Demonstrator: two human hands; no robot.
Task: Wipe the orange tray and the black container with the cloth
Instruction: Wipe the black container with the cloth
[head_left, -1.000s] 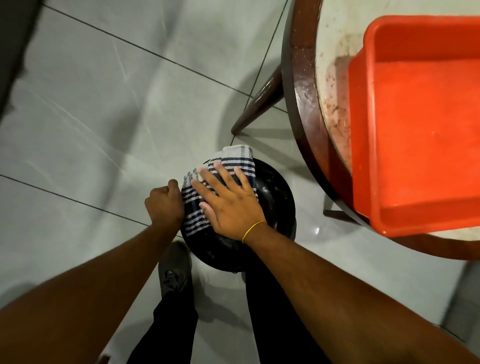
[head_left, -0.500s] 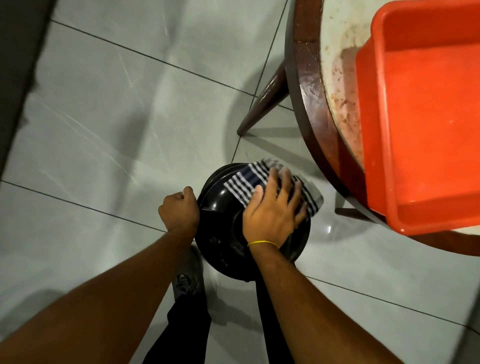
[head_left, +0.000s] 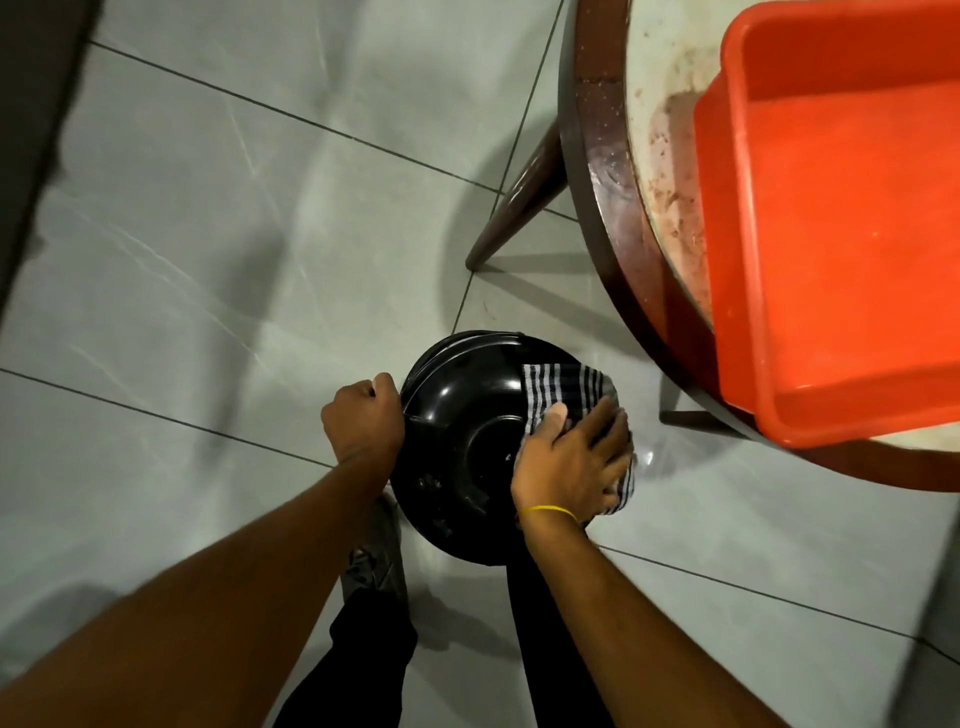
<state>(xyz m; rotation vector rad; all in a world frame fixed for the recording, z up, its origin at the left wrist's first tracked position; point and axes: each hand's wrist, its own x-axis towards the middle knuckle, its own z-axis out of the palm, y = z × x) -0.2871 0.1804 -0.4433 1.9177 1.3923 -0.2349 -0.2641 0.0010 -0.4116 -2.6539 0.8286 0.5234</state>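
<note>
The round black container (head_left: 462, 415) is held upside down over the floor, its glossy base facing me. My left hand (head_left: 363, 421) grips its left rim in a fist. My right hand (head_left: 571, 462) lies flat on the striped black-and-white cloth (head_left: 566, 387), pressing it against the container's right side. The cloth hangs over the right edge, partly hidden under my fingers. The orange tray (head_left: 831, 223) rests on the round table at the upper right, apart from both hands.
A round table with a dark wooden rim (head_left: 597, 171) and a stained white top stands at the right, one leg (head_left: 514, 218) slanting to the tiled floor. My shoe (head_left: 376, 556) and dark trouser legs are below the container. A dark wall edge (head_left: 31, 130) runs along the left.
My right hand has swept the cloth from the container's left side across to its right edge. The left hand kept its hold on the left rim.
</note>
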